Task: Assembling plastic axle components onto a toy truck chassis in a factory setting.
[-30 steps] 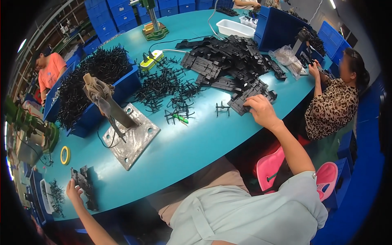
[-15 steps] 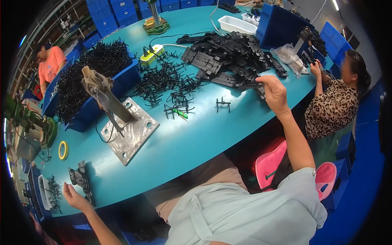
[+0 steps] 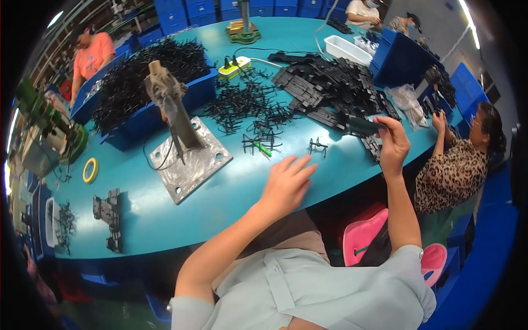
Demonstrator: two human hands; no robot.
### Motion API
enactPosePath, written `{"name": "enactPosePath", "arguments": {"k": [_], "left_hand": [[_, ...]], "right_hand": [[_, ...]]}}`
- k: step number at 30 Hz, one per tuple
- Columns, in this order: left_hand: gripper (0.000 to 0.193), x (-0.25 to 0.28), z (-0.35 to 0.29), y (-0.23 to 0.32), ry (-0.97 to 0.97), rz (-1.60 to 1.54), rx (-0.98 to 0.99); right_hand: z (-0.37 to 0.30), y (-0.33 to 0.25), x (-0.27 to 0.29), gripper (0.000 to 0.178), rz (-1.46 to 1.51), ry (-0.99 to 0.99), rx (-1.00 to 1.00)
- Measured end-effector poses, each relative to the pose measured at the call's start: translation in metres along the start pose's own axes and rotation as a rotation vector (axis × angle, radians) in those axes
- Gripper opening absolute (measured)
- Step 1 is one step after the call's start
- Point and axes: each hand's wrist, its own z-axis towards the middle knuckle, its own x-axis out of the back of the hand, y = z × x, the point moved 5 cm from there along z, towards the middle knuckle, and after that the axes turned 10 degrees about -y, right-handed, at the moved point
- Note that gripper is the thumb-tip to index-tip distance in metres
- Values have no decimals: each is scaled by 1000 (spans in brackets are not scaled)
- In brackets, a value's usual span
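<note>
My right hand (image 3: pixel 394 146) pinches a flat black plastic part (image 3: pixel 363 126) by its end, at the near right edge of a pile of similar black plastic parts (image 3: pixel 324 82). Over the front middle of the table, my left hand (image 3: pixel 287 184) has its fingers apart and nothing in it. Just beyond its fingertips lies a small black branched plastic piece (image 3: pixel 318 147). A green-handled tool (image 3: pixel 262 149) rests beside more branched pieces (image 3: pixel 242 104), which spread loosely across the table. At the left, several joined black parts (image 3: pixel 110 219) lie near the table edge.
A metal post with a wrapped top stands on a square steel plate (image 3: pixel 192 165). Behind it, a blue bin (image 3: pixel 124 137) is heaped with black pieces. A yellow tape roll (image 3: pixel 90 170), power strip (image 3: pixel 234 67) and white tray (image 3: pixel 347 50) share the table. A co-worker (image 3: pixel 454 165) sits at right.
My left hand has swung from the joined parts at far left to the front middle. My right hand has lifted a black part slightly from the pile's edge. The view has shifted a little.
</note>
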Motion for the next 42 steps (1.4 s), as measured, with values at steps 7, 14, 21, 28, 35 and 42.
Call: {"name": "enactPosePath", "arguments": {"k": [7, 14, 21, 28, 35, 42], "left_hand": [[48, -66, 45, -31, -36, 181, 158], [45, -38, 20, -14, -14, 178, 132], [34, 85, -107, 26, 216, -13, 167], [16, 270, -296, -10, 705, 701, 715], [19, 384, -469, -81, 795, 955, 1015], [34, 470, -517, -128, 471, 1250, 1308]], "right_hand": [[-17, -1, 9, 17, 50, 13, -78], [-13, 20, 1, 12, 422, 122, -209], [-16, 48, -29, 12, 702, 123, -528], [-35, 64, -62, 11, 837, 176, -804], [-33, 59, -86, 12, 835, 109, -829], [-40, 67, -89, 11, 866, 107, -856]]}}
